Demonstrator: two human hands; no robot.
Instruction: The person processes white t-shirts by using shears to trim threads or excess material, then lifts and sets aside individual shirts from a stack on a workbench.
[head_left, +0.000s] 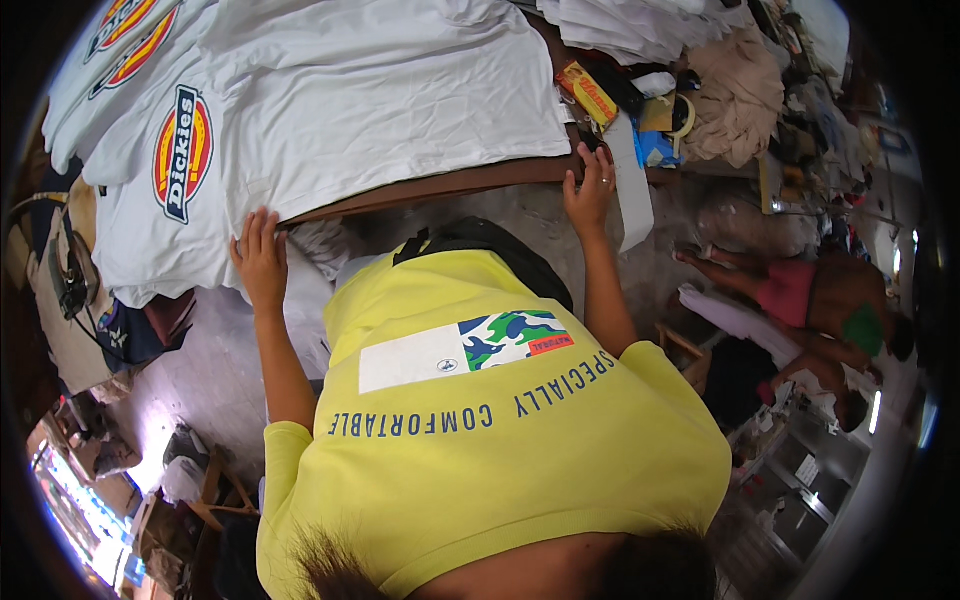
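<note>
A white T-shirt (400, 100) with a red, yellow and dark blue oval print lies spread flat on a brown table (400, 192). My left hand (262, 255) rests on the shirt's near edge, where the cloth hangs over the table's front. Its fingers are stretched out and hold nothing. At the table edge, by the shirt's right-hand hem, lies my right hand (590, 188), fingers apart with a ring on one. A white strip (632, 185) hangs down just right of it. Beyond its fingertips sits a small yellow box (590, 95).
More printed white shirts (110, 50) overlap at the far left. A tape roll (683, 117), beige cloth (735, 95) and white folded cloth (640, 25) crowd the right end. What looks like an iron (70, 278) stands at left. Other people (830, 305) are at the right.
</note>
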